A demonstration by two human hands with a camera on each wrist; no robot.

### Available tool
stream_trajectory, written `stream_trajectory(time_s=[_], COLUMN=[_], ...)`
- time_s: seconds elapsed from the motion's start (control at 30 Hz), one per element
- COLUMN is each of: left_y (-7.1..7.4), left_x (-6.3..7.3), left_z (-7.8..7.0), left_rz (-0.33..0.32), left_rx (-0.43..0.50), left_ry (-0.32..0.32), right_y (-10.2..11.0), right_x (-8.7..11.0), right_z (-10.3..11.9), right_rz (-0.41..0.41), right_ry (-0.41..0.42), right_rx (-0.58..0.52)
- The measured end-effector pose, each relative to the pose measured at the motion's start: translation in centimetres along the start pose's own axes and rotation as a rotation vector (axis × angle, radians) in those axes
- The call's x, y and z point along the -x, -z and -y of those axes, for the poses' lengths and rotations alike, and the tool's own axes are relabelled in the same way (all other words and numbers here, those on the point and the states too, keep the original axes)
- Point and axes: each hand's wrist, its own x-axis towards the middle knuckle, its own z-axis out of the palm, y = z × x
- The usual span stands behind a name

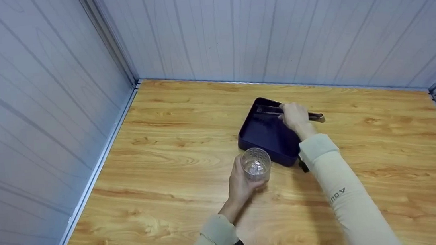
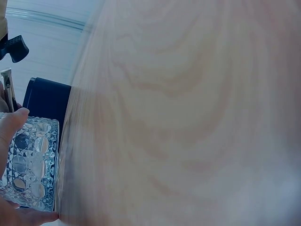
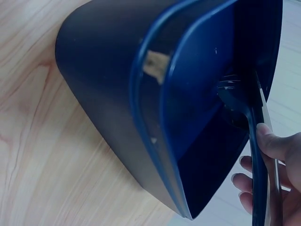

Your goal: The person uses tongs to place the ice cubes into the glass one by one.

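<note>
A clear cut-glass tumbler [image 1: 256,166] is gripped by my left hand [image 1: 240,182], close to the near corner of a dark blue tray [image 1: 266,133]. Its patterned side shows in the left wrist view, with fingers above and below it. Over the tray's far right side, my right hand [image 1: 296,115] holds a pair of metal tongs [image 1: 316,117] by the middle. Their tined end [image 3: 230,89] reaches inside the tray wall in the right wrist view, while the other end sticks out past the rim. Fingers hide the tongs' middle.
The tray stands on a wood-grain tabletop [image 1: 158,164]. Pale panel walls [image 1: 209,31] rise behind and on the left, with another at the far right. A worn patch [image 3: 156,65] marks the tray's rim. Light sleeves cover both forearms.
</note>
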Motion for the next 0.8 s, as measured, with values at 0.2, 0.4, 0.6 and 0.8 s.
stream_trajectory(time_s=[0.2, 0.4, 0.6, 0.8], left_y=[0.01, -0.02, 0.00, -0.04], left_x=[-0.04, -0.05, -0.08, -0.12], left_z=[-0.09, -0.10, -0.07, 0.04], left_rz=[-0.003, 0.002, 0.002, 0.000], left_rx=[-0.001, -0.026, -0.008, -0.001], left_ry=[0.007, 0.016, 0.010, 0.007], right_y=[0.00, -0.16, -0.26, -0.36], right_x=[0.10, 0.15, 0.21, 0.17], right_z=[0.13, 0.16, 0.23, 0.27], right_rz=[-0.030, -0.049, -0.063, -0.067], right_ry=[-0.004, 0.002, 0.010, 0.018], right_rx=[0.002, -0.027, -0.037, -0.032])
